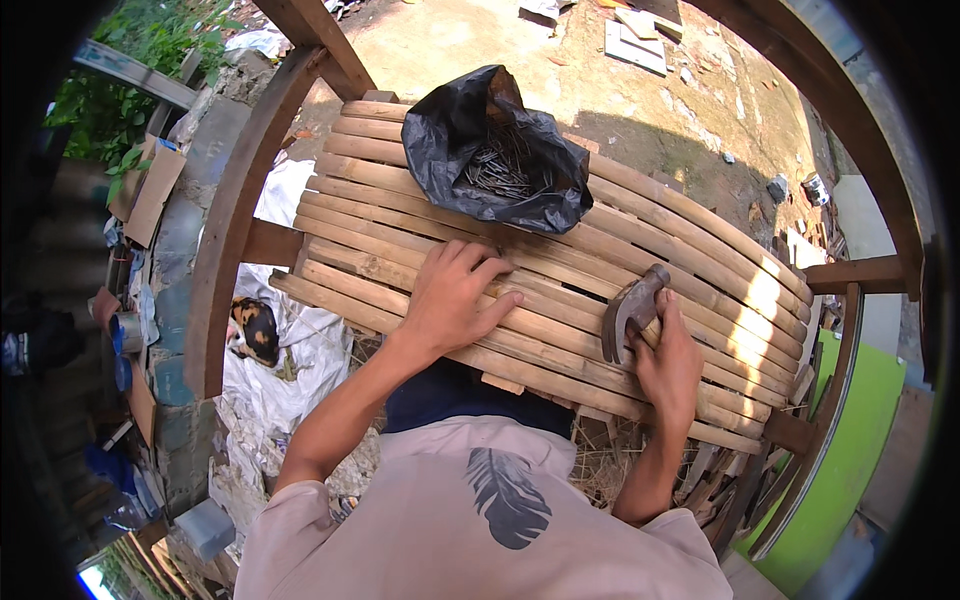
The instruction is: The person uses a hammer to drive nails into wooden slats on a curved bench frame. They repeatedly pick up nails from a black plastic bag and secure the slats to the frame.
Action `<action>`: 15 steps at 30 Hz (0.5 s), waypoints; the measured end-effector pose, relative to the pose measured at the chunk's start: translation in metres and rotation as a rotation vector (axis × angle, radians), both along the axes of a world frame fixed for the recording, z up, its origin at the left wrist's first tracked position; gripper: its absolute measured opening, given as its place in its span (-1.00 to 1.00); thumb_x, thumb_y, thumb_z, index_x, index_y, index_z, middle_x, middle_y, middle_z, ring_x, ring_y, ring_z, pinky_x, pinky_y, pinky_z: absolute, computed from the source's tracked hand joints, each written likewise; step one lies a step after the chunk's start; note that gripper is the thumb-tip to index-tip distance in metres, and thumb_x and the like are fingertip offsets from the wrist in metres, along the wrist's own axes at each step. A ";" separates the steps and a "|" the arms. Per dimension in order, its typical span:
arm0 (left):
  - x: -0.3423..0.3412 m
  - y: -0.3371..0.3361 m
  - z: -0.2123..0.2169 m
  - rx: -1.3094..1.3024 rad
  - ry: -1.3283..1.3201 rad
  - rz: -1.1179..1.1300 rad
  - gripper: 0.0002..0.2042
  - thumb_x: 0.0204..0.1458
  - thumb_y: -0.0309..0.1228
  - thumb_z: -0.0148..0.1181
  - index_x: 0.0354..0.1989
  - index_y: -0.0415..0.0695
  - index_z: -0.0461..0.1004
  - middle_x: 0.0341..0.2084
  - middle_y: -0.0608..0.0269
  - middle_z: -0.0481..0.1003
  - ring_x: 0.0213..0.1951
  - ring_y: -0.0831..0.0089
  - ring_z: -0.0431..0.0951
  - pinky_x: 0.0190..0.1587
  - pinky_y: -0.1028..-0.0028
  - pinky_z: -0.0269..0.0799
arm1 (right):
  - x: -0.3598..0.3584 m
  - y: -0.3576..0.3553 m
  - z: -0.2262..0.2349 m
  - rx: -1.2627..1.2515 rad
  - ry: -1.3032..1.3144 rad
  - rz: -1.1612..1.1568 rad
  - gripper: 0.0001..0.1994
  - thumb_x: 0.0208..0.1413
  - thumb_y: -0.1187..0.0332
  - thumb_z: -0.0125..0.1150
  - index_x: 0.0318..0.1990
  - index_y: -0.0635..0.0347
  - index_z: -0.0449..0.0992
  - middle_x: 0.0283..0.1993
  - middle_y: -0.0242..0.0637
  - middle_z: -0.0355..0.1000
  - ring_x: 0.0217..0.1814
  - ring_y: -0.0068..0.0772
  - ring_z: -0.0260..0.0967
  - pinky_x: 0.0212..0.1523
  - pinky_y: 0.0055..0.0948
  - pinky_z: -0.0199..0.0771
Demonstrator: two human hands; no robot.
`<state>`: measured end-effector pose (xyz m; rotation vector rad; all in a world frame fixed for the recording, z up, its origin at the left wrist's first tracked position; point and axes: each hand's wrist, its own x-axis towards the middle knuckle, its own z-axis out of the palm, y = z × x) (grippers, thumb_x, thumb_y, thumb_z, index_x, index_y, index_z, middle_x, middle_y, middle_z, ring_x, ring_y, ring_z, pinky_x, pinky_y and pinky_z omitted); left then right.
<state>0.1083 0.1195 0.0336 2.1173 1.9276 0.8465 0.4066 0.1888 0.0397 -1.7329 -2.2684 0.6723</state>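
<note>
My right hand is closed around the handle of a claw hammer, its metal head just above the bamboo slats. My left hand rests on the slats, thumb apart from the bent fingers; nothing shows between them, though the fingertips are partly hidden. Both hands are over a slatted bamboo bench top, its strips running side by side with narrow gaps. Beyond my left hand, a black plastic bag stands open on the slats. Many loose nails lie inside it.
Dark wooden posts frame the bench on both sides. At the left, a calico cat is on crumpled white sheeting beside a block wall. A green panel leans at the right. Scraps of board lie on the ground beyond.
</note>
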 end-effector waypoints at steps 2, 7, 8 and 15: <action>-0.005 0.001 0.019 -0.015 -0.105 -0.024 -0.72 0.01 -0.29 0.45 -0.16 -0.16 0.61 -0.22 0.13 0.58 -0.13 0.14 0.56 0.00 0.25 0.44 | -0.002 -0.001 -0.001 0.024 0.006 0.008 -0.35 0.00 0.45 0.41 0.30 0.24 0.33 0.32 0.07 0.37 0.37 0.06 0.32 0.22 -0.07 0.45; -0.027 0.029 0.047 0.176 -0.382 0.011 -0.76 0.04 -0.45 0.42 -0.14 -0.22 0.59 -0.25 0.06 0.62 -0.16 0.13 0.61 -0.05 0.29 0.50 | -0.001 -0.004 -0.010 0.117 0.006 0.008 -0.24 -0.03 0.50 0.42 0.39 0.25 0.26 0.27 0.00 0.45 0.27 0.07 0.42 0.18 -0.14 0.47; -0.034 0.042 0.043 0.213 -0.442 0.028 -0.79 0.06 -0.48 0.39 -0.13 -0.23 0.60 -0.24 0.07 0.62 -0.15 0.13 0.61 -0.05 0.30 0.50 | -0.004 -0.002 -0.009 0.122 0.004 -0.003 -0.25 -0.03 0.51 0.41 0.38 0.25 0.27 0.26 0.00 0.45 0.27 0.08 0.42 0.17 -0.14 0.47; -0.056 0.073 0.017 0.139 -0.113 0.127 -0.65 -0.03 -0.38 0.43 -0.04 -0.16 0.58 -0.13 0.14 0.59 -0.04 0.10 0.53 0.10 0.20 0.40 | -0.074 -0.005 0.036 0.081 0.234 -0.245 -0.67 0.08 0.46 0.32 -0.02 0.29 0.40 -0.25 0.10 0.56 -0.19 0.19 0.56 -0.18 -0.09 0.51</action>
